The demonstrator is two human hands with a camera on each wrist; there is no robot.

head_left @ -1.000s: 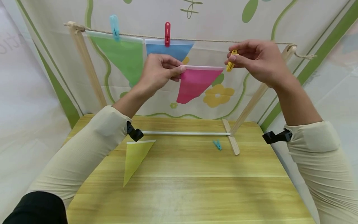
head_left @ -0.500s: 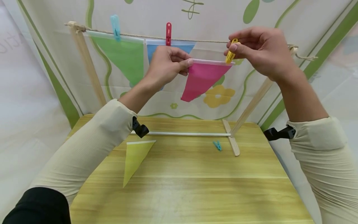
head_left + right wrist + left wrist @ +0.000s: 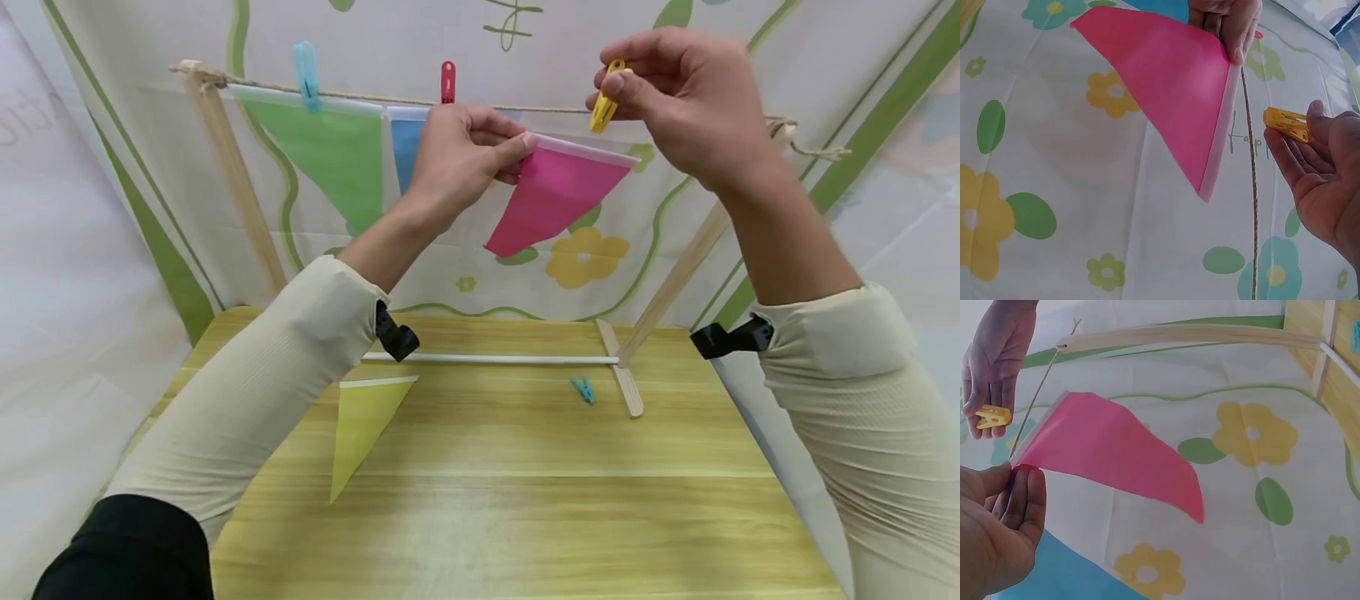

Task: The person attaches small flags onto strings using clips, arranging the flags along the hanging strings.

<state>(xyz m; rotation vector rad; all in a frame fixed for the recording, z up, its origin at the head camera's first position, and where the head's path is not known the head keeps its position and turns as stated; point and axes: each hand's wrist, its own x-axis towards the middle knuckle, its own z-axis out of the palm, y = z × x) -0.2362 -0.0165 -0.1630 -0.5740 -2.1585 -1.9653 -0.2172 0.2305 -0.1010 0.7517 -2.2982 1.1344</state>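
My left hand pinches a pink triangular pennant by one end of its white top band, just below the twine. The pennant hangs tilted, its free end lower on the right. Between thumb and fingers of my right hand is a yellow clothespin, close to the twine and apart from the pennant; the right wrist view shows this clothespin beside the twine. To the left, a green pennant hangs under a light blue clothespin. A blue pennant, with a red clothespin, is partly hidden behind my left hand.
Wooden posts hold the twine, a left post and a right post on a flat foot. A white rod runs low between them. On the wooden table lie a yellow pennant and a small teal clothespin.
My left hand has raised the pink pennant and shifted right, and the pennant now tilts more. My right hand has carried the yellow clothespin upward to above the twine's level.
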